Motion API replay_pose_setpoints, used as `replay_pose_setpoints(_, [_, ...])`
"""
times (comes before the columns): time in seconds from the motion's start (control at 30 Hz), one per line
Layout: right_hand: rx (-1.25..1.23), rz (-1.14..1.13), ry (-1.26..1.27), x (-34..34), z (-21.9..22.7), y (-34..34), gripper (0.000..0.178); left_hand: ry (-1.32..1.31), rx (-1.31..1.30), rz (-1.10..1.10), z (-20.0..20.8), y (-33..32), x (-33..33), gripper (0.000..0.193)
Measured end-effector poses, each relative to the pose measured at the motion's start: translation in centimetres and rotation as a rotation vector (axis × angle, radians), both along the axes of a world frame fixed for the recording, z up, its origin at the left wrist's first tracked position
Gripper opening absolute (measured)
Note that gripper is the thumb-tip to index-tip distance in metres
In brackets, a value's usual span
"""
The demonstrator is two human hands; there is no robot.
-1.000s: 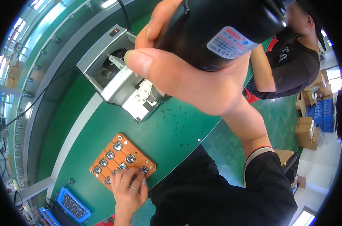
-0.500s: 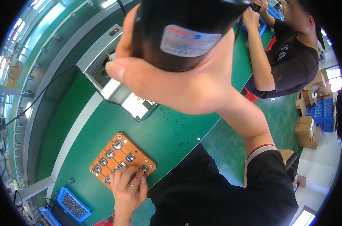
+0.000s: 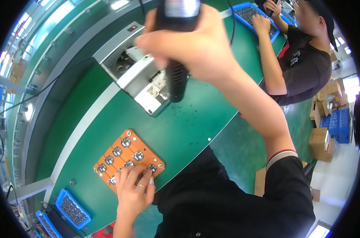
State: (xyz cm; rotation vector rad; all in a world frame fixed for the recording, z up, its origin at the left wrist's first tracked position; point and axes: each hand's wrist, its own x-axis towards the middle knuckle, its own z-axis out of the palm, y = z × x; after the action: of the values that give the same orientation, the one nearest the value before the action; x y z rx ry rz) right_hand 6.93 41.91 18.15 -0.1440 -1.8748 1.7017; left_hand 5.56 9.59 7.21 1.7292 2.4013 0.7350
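Note:
Gripped in my right hand [image 3: 205,53] is a black electric screwdriver [image 3: 176,81], its ribbed lower end pointing down above the bench. The hand is closed around its body, and motion blurs the fingers. Below and to the left lies an orange fixture plate [image 3: 150,157] bearing several round shiny metal parts [image 3: 138,156] in its recesses. My left hand [image 3: 133,192] rests on the near side of this plate, fingers spread and slightly bent. Its fingertips hide some of the parts and touch near the round part at the right corner.
Behind the plate stands a grey metal machine [image 3: 134,77]. Small dark bits [image 3: 193,143] lie scattered on the green bench [image 3: 180,127]. A blue tray [image 3: 60,201] of metal parts stands at lower left. A co-worker [image 3: 307,59] works at upper right beside another blue tray [image 3: 243,6].
My right hand has moved away and up with the screwdriver, uncovering more of the machine and the tool's lower end. My left hand stays on the plate. The whole view has shifted slightly.

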Motion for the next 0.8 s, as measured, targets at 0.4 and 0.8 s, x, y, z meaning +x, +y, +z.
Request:
replay_pose_setpoints(0.4, [-0.427, -0.017, 0.241, 5.4, -2.4, -7.0, 0.022, -0.035, 0.068, -0.147, -1.4, -1.4, -1.7, 0.033])
replay_pose_setpoints(0.8, [-0.359, 0.069, 0.123, 8.2, -4.0, -15.1, 0.039, 0.041, 0.181, -0.128, -2.4, -2.0, -1.3, 0.030])
